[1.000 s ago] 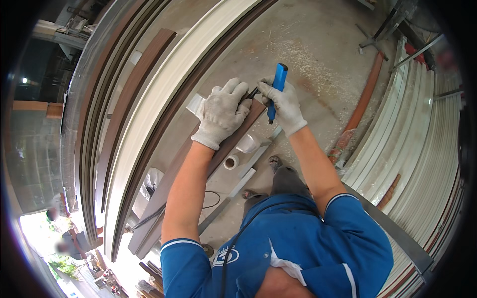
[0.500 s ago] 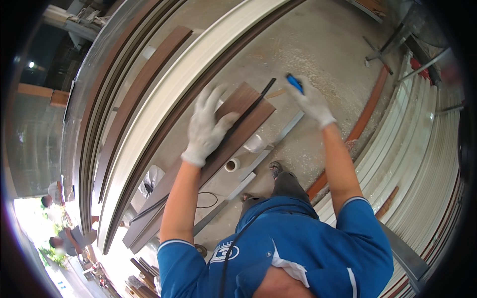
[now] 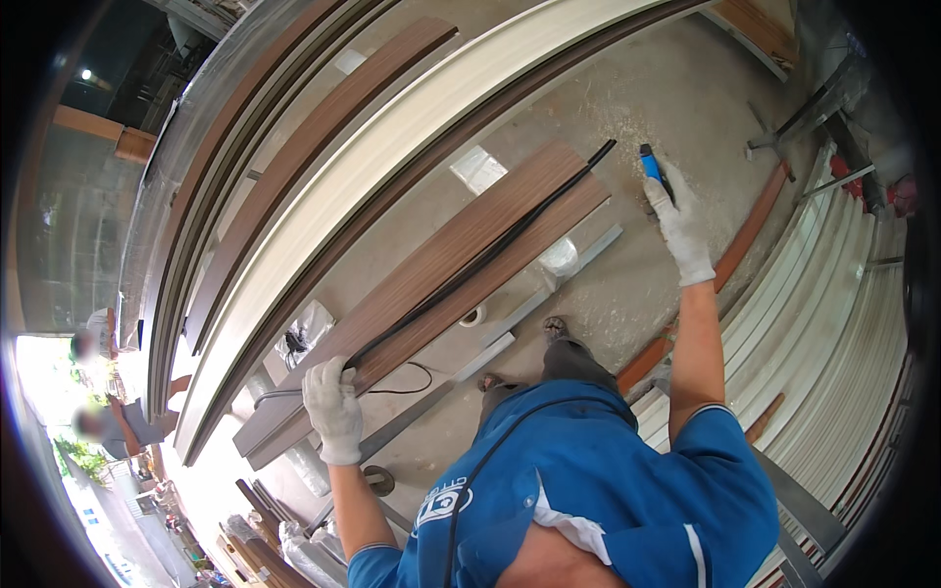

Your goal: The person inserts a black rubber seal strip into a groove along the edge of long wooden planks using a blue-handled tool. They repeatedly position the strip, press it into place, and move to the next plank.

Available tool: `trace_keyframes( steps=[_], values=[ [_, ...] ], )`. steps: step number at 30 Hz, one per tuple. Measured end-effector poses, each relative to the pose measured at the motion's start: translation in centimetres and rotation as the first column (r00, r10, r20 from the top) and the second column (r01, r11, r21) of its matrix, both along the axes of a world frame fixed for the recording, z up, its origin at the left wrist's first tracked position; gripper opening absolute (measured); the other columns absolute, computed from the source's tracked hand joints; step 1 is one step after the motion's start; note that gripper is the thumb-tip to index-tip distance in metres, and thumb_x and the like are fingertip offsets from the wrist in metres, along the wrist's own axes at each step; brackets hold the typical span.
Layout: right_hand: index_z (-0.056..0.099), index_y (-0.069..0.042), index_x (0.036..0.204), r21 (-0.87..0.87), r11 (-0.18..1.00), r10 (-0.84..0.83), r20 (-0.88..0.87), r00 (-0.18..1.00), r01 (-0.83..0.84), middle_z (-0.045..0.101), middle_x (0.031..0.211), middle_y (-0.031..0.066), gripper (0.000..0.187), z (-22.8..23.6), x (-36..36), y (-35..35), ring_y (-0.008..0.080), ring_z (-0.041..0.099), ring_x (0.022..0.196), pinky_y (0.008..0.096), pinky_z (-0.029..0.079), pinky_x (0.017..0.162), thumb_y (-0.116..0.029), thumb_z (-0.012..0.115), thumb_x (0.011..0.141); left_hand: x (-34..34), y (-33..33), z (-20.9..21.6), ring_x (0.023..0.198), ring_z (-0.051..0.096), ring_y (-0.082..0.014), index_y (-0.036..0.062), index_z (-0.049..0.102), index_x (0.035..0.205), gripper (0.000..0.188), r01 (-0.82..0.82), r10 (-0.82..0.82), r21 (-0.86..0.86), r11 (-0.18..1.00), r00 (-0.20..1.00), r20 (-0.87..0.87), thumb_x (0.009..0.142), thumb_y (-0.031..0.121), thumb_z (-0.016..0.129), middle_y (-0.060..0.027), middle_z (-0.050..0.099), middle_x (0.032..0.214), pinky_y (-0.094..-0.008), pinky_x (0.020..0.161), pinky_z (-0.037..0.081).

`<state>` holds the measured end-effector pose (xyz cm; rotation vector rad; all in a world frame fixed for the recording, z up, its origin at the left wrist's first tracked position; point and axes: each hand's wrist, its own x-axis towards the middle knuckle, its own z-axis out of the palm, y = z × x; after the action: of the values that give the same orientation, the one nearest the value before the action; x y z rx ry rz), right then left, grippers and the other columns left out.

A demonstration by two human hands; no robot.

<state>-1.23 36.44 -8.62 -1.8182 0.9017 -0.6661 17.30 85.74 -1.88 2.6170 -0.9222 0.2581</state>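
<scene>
A brown wood-grain board (image 3: pixel 470 235) lies slantwise before me, its grooved face up. Along it runs a thin, flexible black strip (image 3: pixel 490 250), whose far end sticks out past the board. My left hand (image 3: pixel 334 412), in a white glove, is at the board's near left part, fingers curled over the strip. Out beyond the board's far right end, my gloved right hand (image 3: pixel 683 230) is closed round a blue-and-black utility knife (image 3: pixel 651 165). Its blade I cannot make out. The knife is apart from both strip and board.
Long cream and brown profiles (image 3: pixel 323 211) lie to the left. White profiles (image 3: pixel 804 323) are stacked at right beside an orange-brown beam (image 3: pixel 735 250). A grey metal bar (image 3: pixel 529 309) and a tape roll (image 3: pixel 473 316) are below the board. Two people (image 3: pixel 127 426) are at far left.
My left hand has slid down along the board toward its near left end, uncovering the strip. My right hand has moved right with the knife, away from the board's far end.
</scene>
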Motion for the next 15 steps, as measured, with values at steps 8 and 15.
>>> trace_keyframes(
  steps=[8, 15],
  values=[
    [0.057, -0.016, 0.136, -0.362, 0.924, 0.038, -0.24, 0.97, -0.125, 0.074, 0.093, 0.0141, 0.04, 3.5, 1.6, 5.1, 0.0371, 0.073, 0.087, 0.049, 0.053, 0.076, -0.041, 0.057, 0.104, 0.3, 2.7, 1.4, 0.078, 0.066, -0.0328, 0.0034, 0.072, 0.102, 0.018, 0.053, -0.084, -0.119, 0.992, 0.956, -0.281, 0.089, 0.013, 0.078, -0.0141, 0.069, 0.087, -0.0392, 0.071, 0.051],
    [0.06, -0.018, 0.134, -0.51, 0.86, -0.138, -0.286, 0.948, -0.029, 0.075, 0.103, 0.0169, 0.037, 3.4, 2.1, 9.7, 0.0388, 0.072, 0.099, 0.0513, 0.055, 0.082, -0.035, 0.061, 0.101, 3.3, 5.1, 1.4, 0.075, 0.065, -0.0317, 0.0026, 0.074, 0.095, 0.016, 0.204, -0.267, -0.215, 0.955, 0.908, -0.323, 0.09, 0.017, 0.079, -0.0142, 0.067, 0.083, -0.04, 0.069, 0.05]
  ],
)
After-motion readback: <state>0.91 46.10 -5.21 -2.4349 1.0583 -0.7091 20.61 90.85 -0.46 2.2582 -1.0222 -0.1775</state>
